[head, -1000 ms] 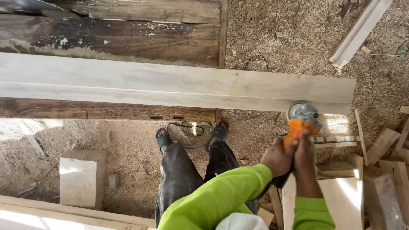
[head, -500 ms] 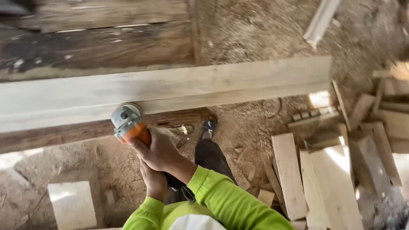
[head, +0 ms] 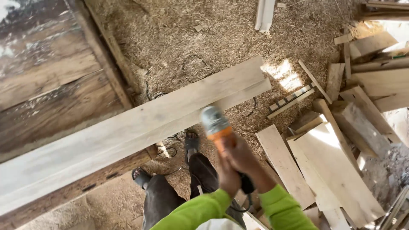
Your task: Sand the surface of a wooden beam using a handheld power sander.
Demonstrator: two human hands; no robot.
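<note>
Both my hands grip an angle grinder (head: 215,123) with a grey head and an orange body. My right hand (head: 248,159) wraps the body from the right, and my left hand (head: 228,179) holds it just behind and below. The grinder's head sits at the near edge of a long pale wooden plank (head: 128,127), towards the plank's right end. The plank lies slanted across a dark, worn wooden bench (head: 51,85). Whether the disc touches the wood is blurred.
Sawdust (head: 213,38) covers the floor. A pile of pale board offcuts (head: 328,162) lies at the right. A black cable (head: 170,151) runs under the plank near my sandalled feet (head: 191,140). A narrow strip of wood (head: 264,15) lies at the top.
The view has swung and the plank now slants. The grinder went from the plank's right end to its left part, and is now back near the right end.
</note>
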